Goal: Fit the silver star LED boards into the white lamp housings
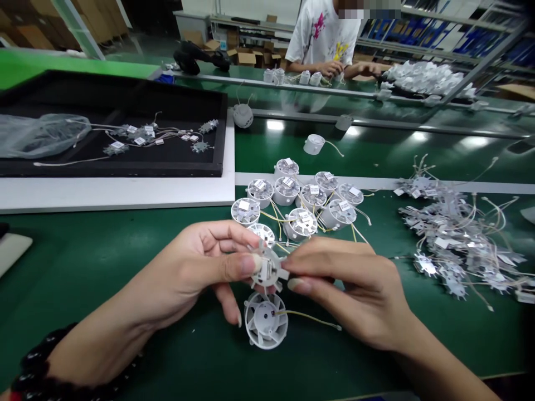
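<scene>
Between both hands is a small silvery-white star-shaped plate (267, 269) with short tabs around its rim. My left hand (209, 267) pinches it from the left, thumb across its face. At its right edge, the thumb and fingertips of my right hand (349, 289) are closed on one side of the plate. Just below lies a round white plastic housing (266, 328) with spokes and an open top, a thin yellowish wire running out to the right. Beyond my hands stand several round white housings (301, 223) fitted with similar plates, white labels and wires.
A tangled pile of star-shaped plates with wires (453, 239) lies at right. On the left, a black tray (167, 106) holds more plates and a plastic bag (45, 136). One loose housing (314, 145) sits farther back. A co-worker (321, 39) handles parts across the bench.
</scene>
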The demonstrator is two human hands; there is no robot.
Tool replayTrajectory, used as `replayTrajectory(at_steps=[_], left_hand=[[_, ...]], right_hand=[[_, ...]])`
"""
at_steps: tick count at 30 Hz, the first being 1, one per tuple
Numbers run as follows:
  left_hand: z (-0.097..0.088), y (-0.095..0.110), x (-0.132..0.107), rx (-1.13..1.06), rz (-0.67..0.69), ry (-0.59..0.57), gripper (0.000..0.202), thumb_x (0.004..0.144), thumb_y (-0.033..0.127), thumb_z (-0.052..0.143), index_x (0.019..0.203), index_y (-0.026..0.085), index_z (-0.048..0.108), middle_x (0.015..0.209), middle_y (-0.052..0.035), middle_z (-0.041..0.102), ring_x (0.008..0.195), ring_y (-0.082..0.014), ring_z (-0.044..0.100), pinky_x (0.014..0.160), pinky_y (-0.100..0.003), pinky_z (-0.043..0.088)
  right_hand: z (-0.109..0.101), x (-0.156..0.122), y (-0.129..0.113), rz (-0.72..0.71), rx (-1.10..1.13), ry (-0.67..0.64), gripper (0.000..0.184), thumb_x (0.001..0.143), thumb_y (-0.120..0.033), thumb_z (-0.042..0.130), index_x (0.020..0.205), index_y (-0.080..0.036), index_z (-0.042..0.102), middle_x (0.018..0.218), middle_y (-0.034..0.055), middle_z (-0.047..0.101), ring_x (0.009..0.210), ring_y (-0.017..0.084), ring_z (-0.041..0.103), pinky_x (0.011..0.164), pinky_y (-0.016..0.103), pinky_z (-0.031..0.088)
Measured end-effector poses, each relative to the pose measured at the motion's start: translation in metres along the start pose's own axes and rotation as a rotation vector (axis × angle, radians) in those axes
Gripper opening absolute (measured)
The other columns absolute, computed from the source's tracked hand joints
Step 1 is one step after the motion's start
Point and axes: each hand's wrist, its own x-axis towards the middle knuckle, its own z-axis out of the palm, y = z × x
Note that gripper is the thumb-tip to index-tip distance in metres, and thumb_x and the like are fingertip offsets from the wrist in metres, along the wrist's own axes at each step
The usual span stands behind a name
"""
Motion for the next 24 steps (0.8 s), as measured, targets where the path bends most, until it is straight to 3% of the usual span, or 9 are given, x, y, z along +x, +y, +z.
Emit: replayTrajectory(at_steps=[4,8,13,17,20,24], left_hand=[[-0.001,-0.002,0.0,0.043,0.021,0.026,0.019,0.078,0.025,0.085,0.088,0.016,0.071,0.079,0.0029,0.073,0.048,-0.0099,0.069,0.044,-0.011,0.055],[0.003,-0.003,-0.001,0.147,0.086,0.133,0.021,0.077,0.026,0.085,0.09,0.016,0.071,0.081,0.0034,0.07,0.053,-0.0074,0.069,0.049,-0.01,0.056],[0.011,-0.005,-0.004,0.337,0.128,0.228,0.024,0.079,0.029,0.083,0.097,0.018,0.07,0.081,0.0017,0.07,0.058,-0.0073,0.065,0.054,-0.014,0.057],[0.007,-0.011,-0.006,0.746,0.324,0.165,0.044,0.087,0.028,0.075,0.129,0.032,0.06,0.101,0.0038,0.07,0.082,-0.0104,0.068,0.074,-0.018,0.059],[0.003,-0.014,-0.008,1.152,0.54,0.102,0.049,0.092,0.024,0.07,0.136,0.034,0.053,0.112,0.0051,0.068,0.096,-0.0096,0.065,0.09,-0.017,0.051],[0.0,-0.01,-0.013,1.371,0.59,-0.026,0.039,0.093,0.03,0.069,0.129,0.027,0.053,0.111,0.0025,0.065,0.094,-0.0111,0.064,0.082,-0.019,0.05]], right_hand=[[-0.001,0.001,-0.005,0.127,-0.026,-0.025,0.013,0.092,-0.011,0.063,0.09,-0.016,0.074,0.08,0.0013,0.072,0.07,0.009,0.066,0.063,0.018,0.05],[0.0,0.001,-0.004,0.281,-0.079,-0.018,0.006,0.089,-0.023,0.07,0.089,-0.022,0.075,0.079,-0.0017,0.071,0.064,0.009,0.059,0.054,0.019,0.041],[0.002,0.002,0.002,0.435,-0.038,-0.02,0.02,0.094,-0.036,0.064,0.082,-0.022,0.075,0.073,-0.0004,0.068,0.065,0.012,0.057,0.058,0.024,0.04],[-0.004,0.005,0.001,0.583,0.035,-0.044,0.023,0.091,-0.039,0.066,0.079,-0.021,0.074,0.07,0.0006,0.066,0.063,0.013,0.052,0.055,0.025,0.039],[-0.009,0.006,-0.003,0.681,0.08,-0.108,0.024,0.086,-0.043,0.071,0.075,-0.021,0.073,0.068,0.0006,0.063,0.063,0.013,0.049,0.053,0.024,0.035],[-0.015,0.003,-0.009,0.793,0.09,-0.296,0.027,0.087,-0.045,0.071,0.073,-0.021,0.069,0.064,-0.0018,0.057,0.061,0.011,0.047,0.051,0.023,0.033]])
